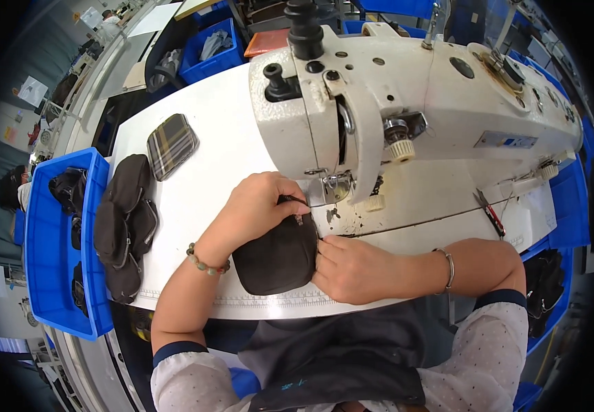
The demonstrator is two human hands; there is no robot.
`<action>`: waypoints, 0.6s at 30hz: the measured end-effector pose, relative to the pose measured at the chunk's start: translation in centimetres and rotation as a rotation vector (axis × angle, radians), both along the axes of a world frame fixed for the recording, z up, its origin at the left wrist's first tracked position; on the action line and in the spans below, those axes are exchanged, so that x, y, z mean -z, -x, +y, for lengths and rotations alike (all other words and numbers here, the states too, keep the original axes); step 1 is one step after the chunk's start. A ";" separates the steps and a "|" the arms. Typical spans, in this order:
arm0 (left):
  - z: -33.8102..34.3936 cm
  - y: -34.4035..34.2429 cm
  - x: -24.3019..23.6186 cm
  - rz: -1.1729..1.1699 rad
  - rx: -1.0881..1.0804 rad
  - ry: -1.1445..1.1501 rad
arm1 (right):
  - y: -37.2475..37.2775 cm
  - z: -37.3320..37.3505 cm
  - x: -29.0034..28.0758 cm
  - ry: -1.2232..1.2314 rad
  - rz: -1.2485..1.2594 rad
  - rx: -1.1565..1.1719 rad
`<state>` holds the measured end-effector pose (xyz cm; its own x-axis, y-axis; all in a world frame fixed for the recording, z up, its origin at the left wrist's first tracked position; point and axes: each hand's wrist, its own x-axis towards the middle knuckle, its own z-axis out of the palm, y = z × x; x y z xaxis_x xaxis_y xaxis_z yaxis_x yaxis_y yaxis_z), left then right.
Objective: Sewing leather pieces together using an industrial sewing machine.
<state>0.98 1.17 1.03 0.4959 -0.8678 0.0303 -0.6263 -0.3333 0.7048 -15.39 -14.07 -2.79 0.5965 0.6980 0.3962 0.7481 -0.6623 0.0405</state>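
A small black zippered pouch [276, 257] lies flat on the white table, just left of and below the needle area of a white sewing machine [338, 117]. My left hand [261, 204] pinches its upper edge near the zipper pull, close to the presser foot [336, 189]. Along the pouch's right edge, my right hand [350, 269] grips the side seam with curled fingers. Part of the top edge is hidden under my left fingers. Whether the needle is in the fabric cannot be made out.
Several black pouches [125, 230] are heaped at the table's left, beside a plaid-patterned phone [173, 146]. A blue bin [56, 254] with more black pieces stands left of the table. Red-handled thread snips [493, 218] lie at the right. A ruler strip [242, 301] runs along the front edge.
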 end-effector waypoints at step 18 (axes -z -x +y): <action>0.1 0.6 -0.5 -0.135 -0.016 -0.080 | -0.1 -0.3 -0.5 0.001 -0.227 0.080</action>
